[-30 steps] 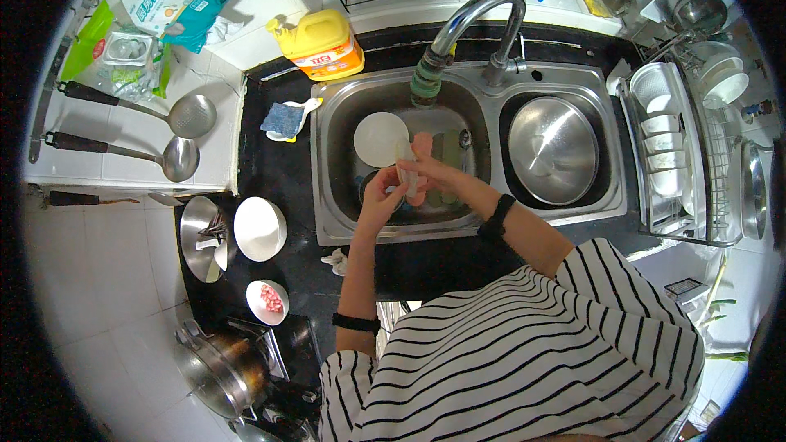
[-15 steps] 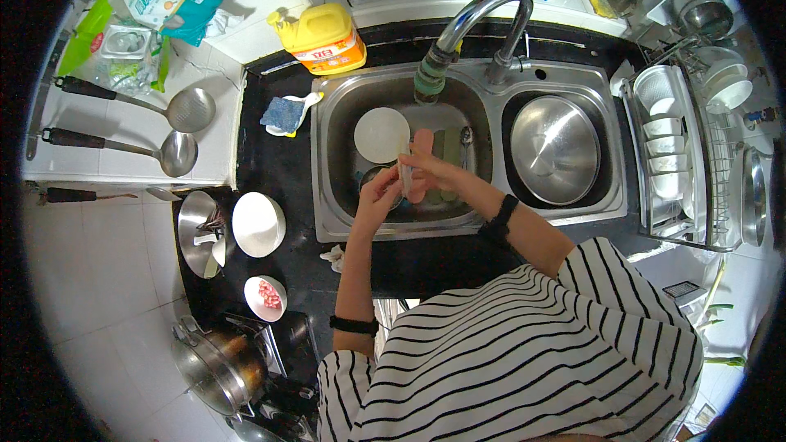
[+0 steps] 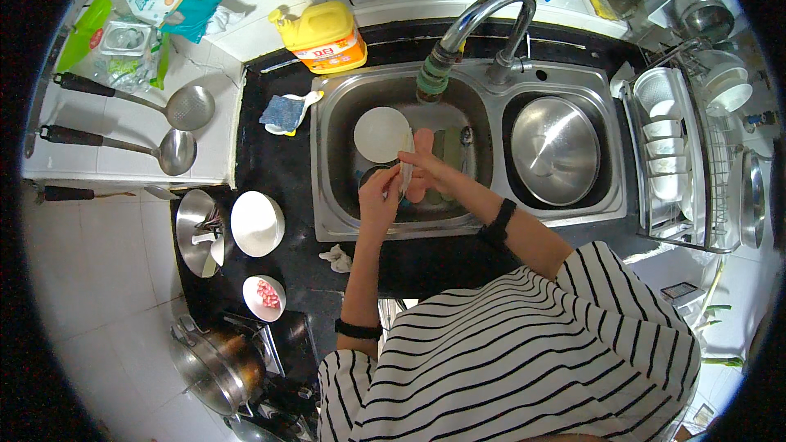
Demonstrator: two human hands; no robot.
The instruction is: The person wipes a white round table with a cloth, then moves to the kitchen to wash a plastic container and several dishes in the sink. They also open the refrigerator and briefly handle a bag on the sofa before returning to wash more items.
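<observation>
Over the left sink basin (image 3: 336,217), my two hands meet around a thin, pale, narrow item (image 3: 406,169), seen nearly edge-on. My left hand (image 3: 381,198) pinches it from the left, fingers bent. From the right, my right hand (image 3: 429,174) grips it with the thumb and fingers. What kind of thing it is cannot be made out. Below the hands in the basin lie a white round dish (image 3: 381,135), a long pink round-ended piece (image 3: 422,141), grey-green long pieces (image 3: 446,147) and a spoon (image 3: 466,136). A dark-rimmed round thing is partly hidden by my left hand.
The faucet (image 3: 483,8) arches over the basin. A steel bowl (image 3: 555,151) fills the right basin. Left stand a yellow jug (image 3: 323,39), a white bowl (image 3: 257,224), a small bowl of pink pieces (image 3: 264,298) and a steel pot (image 3: 217,372). A dish rack (image 3: 679,155) stands right.
My hands have shifted slightly on the pale item, and my left wrist has moved a little to the right. Both hands stay over the basin.
</observation>
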